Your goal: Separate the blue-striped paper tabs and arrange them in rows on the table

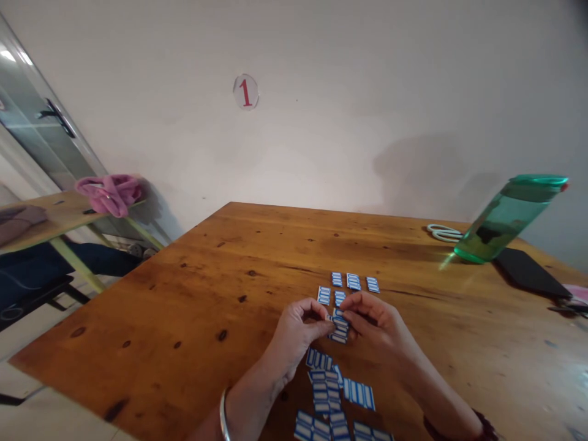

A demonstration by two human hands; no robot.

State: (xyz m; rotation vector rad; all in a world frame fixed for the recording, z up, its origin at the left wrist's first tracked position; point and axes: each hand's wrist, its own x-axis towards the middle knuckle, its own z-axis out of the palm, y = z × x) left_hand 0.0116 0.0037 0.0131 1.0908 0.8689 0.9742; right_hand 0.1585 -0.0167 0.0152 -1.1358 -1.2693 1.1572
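The left hand (294, 335) and right hand (380, 323) pinch a small, rectangular, blue-and-white striped label sheet (339, 331) in their fingers, over the brown, knotted wooden desk (206, 306). Partly overlapping blue-and-white sheets (359, 393) lie nearer the person; smaller blue-and-white pieces (353, 282) lie beyond.

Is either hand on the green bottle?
No, the left hand and right hand are at a blue-striped sheet, away from the bottle.

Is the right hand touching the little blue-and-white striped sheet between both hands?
Touching. The head view shows the right hand pinching the upper right edge of the striped sheet with thumb and finger.
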